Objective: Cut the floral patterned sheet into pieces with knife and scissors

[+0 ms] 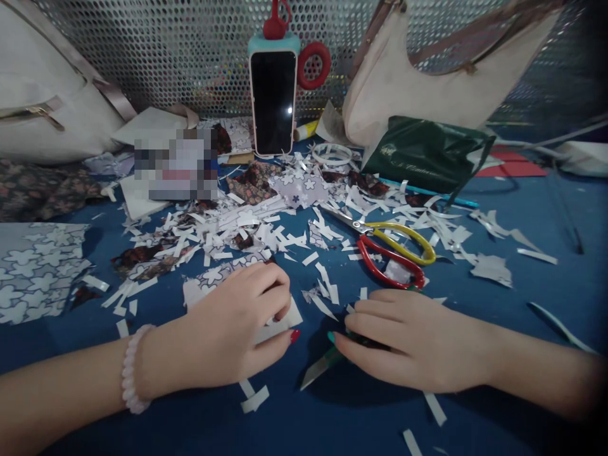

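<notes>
My left hand (232,329) lies palm down on a white piece of paper (280,326) on the blue table (522,297), fingers curled over it, pressing it flat. My right hand (408,335) rests on the table to the right of it, closed on a small craft knife (319,372) whose blade sticks out to the left near the paper's edge. Red-and-yellow-handled scissors (389,247) lie open just beyond my right hand. White paper scraps (247,228) are scattered all over the middle of the table.
A phone (273,101) stands upright against the perforated metal wall (166,57). A green bag (422,155) and a beige handbag (427,82) sit at the back right, a white bag (42,107) at the back left. Flower-patterned paper (33,272) lies at the left.
</notes>
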`<state>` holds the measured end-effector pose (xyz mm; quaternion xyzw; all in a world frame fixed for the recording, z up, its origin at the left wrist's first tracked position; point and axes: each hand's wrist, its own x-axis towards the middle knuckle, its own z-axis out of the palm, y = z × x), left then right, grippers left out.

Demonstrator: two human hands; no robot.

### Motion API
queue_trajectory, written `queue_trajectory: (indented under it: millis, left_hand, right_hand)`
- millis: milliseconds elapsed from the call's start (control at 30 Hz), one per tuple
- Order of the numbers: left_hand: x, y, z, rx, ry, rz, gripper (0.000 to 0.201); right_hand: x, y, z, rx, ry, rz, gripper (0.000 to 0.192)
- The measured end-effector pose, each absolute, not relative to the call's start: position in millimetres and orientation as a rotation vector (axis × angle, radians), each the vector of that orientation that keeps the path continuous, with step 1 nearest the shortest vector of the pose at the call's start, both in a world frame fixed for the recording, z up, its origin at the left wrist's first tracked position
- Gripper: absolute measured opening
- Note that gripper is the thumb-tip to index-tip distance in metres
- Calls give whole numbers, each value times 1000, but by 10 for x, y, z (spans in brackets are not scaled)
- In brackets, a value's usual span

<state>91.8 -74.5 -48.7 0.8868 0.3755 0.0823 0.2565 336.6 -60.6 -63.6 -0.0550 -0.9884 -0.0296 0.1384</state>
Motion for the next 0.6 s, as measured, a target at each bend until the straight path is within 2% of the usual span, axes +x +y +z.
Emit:
queue_trajectory:
  millis: [600]
  left_hand:
    - [922, -743, -499, 2370, 1044, 257, 14]
  right_hand:
    - [3357, -578, -648, -198, -2868, 8, 22]
